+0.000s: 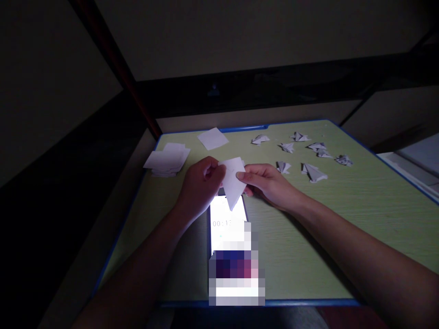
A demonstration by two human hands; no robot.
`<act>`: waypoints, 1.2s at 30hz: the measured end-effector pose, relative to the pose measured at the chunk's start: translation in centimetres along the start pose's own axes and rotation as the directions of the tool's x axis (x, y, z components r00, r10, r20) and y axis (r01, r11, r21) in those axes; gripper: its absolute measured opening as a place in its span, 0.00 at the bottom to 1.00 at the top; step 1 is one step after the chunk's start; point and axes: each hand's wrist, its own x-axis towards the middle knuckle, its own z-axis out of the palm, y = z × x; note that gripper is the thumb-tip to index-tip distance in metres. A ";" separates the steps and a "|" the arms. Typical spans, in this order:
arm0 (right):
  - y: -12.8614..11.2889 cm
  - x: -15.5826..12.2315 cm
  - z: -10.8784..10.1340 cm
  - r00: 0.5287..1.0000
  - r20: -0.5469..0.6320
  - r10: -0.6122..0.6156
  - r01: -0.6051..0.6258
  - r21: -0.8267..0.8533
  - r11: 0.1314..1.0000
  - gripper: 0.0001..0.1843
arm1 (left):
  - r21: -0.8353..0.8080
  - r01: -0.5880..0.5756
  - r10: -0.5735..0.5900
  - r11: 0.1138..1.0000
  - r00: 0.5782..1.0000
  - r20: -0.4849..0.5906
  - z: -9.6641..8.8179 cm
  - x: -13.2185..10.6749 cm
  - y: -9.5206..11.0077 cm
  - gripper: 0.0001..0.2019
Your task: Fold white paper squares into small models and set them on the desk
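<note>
Both my hands hold one partly folded white paper (233,183) above the table. My left hand (200,183) pinches its left edge with closed fingers. My right hand (267,183) grips its right side between thumb and fingers. The paper tapers to a point that hangs down over a lit phone (228,224), which lies flat on the table just under my hands and shows a timer.
The small green table has a blue rim (260,302). A stack of white paper squares (166,161) lies at the back left, one loose sheet (212,138) behind it. Several folded paper planes (313,172) are scattered at the back right. Dark walls and a bed frame surround it.
</note>
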 end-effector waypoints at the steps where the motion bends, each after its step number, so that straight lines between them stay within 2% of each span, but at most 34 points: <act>1: 0.0 0.0 0.0 1.000 0.001 -0.001 0.001 0.002 1.000 0.18 | 0.001 -0.001 0.001 1.000 1.000 -0.001 0.0 0.0 0.0 0.10; 36: 0.0 -0.1 0.0 1.000 -0.011 0.005 -0.006 -0.025 1.000 0.18 | 0.021 -0.013 0.013 1.000 1.000 0.003 0.1 0.0 0.1 0.11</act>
